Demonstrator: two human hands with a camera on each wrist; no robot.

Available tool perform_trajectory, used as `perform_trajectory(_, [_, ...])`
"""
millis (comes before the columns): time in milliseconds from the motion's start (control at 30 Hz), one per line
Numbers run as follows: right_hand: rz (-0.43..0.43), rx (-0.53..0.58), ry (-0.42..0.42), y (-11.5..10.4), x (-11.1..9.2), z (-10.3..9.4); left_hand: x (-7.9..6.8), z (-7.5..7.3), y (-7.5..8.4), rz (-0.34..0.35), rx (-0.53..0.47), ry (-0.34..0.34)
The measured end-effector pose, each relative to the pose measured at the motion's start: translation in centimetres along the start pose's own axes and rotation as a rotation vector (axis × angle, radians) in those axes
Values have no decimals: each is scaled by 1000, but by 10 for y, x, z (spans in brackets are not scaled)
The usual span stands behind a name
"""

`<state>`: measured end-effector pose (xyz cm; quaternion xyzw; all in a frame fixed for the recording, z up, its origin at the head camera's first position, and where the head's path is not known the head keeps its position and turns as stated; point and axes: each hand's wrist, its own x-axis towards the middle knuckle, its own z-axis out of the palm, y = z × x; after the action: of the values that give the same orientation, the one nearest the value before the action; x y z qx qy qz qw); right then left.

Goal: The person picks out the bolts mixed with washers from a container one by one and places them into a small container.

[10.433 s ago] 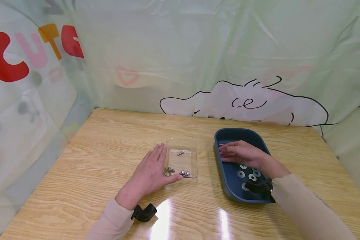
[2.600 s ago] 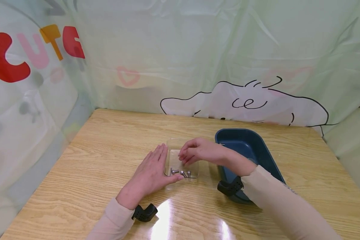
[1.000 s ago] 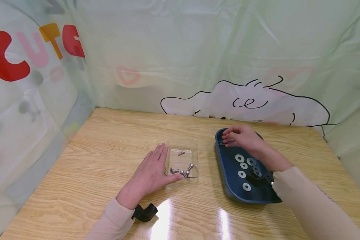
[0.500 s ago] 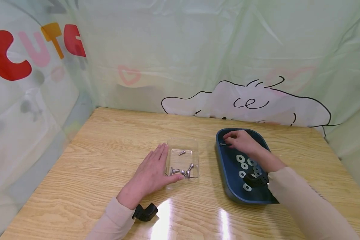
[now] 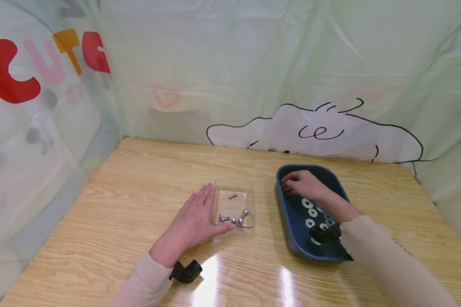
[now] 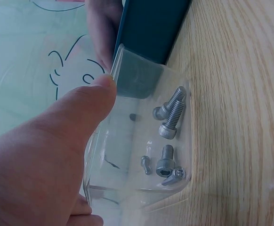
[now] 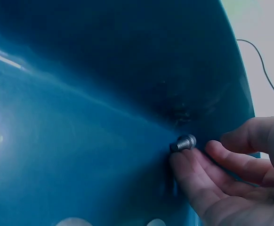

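Observation:
My left hand rests along the left side of a clear plastic box, fingers straight and thumb across its near rim. Several silver socket-head screws lie inside that box. My right hand reaches down into the blue bin, by its far left wall. In the right wrist view a small socket-head screw sits at the tip of one finger, low against the bin wall. The thumb stands apart from it, with a gap to the other fingertips.
Several flat metal washers lie on the bin floor, partly covered by the right wrist's black camera. The wooden table ends at a printed curtain behind and on both sides.
My right hand was over the clear box, then came back to the bin and lowered to its left wall. The clear box holds more screws than at first. My left hand stays put.

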<state>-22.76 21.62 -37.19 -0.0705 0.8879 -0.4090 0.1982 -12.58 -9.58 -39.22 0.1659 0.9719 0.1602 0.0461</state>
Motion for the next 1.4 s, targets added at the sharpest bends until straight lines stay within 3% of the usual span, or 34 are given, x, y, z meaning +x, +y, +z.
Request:
perform_trajectory(267, [24,75,-21,0,0,3,0,-1,0,3,-9,13])
perform_trajectory(567, [108,277,-65,5,4,3,-1,0,-1,-6,-11,6])
perform_trajectory(800, [123,386,-89,9,6,4,-1,0,-1,-5,-12,9])
perform_trajectory(1100, [129,432,-86,9,4,4,-1,-1,0,-2,-2,11])
perform_trajectory(1400, [113,371,-74,9,5,9,-1,-1,0,-3,-8,6])
